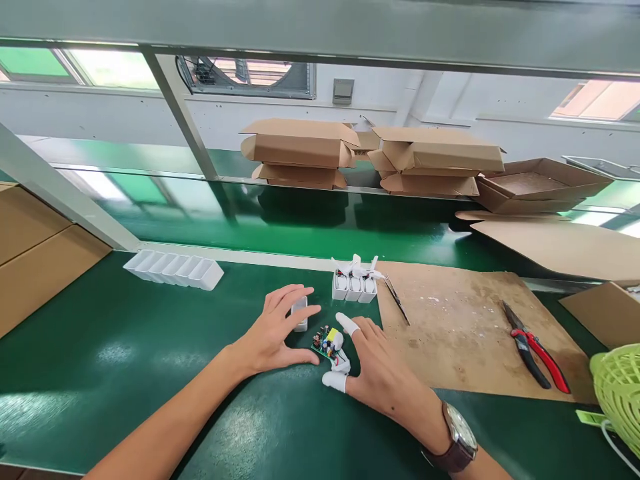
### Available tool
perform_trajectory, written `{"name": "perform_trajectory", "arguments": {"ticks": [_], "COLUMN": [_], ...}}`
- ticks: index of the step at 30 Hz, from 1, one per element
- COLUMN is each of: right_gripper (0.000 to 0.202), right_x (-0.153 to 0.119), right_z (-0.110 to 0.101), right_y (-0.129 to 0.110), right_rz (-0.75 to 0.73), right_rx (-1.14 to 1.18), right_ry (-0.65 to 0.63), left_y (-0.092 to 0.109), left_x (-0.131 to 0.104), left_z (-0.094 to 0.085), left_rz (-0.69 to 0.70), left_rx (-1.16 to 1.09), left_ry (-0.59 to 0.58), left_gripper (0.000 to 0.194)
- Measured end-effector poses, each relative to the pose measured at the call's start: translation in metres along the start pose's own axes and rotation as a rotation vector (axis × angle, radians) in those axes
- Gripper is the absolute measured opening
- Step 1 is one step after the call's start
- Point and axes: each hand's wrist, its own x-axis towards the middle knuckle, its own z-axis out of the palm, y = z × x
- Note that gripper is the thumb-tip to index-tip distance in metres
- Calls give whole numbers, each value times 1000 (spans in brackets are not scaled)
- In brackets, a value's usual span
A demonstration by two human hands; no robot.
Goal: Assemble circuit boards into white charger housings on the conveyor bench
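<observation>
A small circuit board with a yellow component and white wires lies on the green work surface between my two hands. My left hand is open, its fingers spread, just beside the board. Partly behind its fingers stands a small white plastic case. To the right of the board, my right hand is open too, with white finger cots on the thumb and index finger. Behind the hands sit several white cases in a row, white wiring sticking out of their tops.
A row of white cases stands at back left. On a brown board at right lie tweezers and red-black pliers. A green basket is at far right. Cardboard boxes rest on the rear shelf.
</observation>
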Motion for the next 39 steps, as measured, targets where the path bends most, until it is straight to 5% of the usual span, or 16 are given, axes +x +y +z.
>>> {"name": "perform_trajectory", "arguments": {"ticks": [4,10,19,22,30,35,39], "right_gripper": [76,73,70,68,62,57,59], "right_x": [-6,-6,-5,-4,2,8,10], "right_z": [5,-10,-1,2,21,19,9], "right_y": [-1,0,11,14,23,17,9], "right_rz": [75,77,58,34,-27,-34,-84], "right_rx": [101,103,2,-40,2,56,83], "right_ry": [-134,-36,-66,-13,34,211,394], "left_y": [-1,10,9,7,-10,-15,-12], "left_x": [0,1,-1,-1,-10,-13,-11], "left_z": [-3,1,4,2,7,12,15], "left_rz": [23,74,42,8,-362,-480,-448], "left_rx": [-7,-12,-44,-67,-255,-320,-327], "left_ry": [-21,-69,-77,-64,-104,-158,-87], "left_gripper": [68,37,29,38,109,100,91]}}
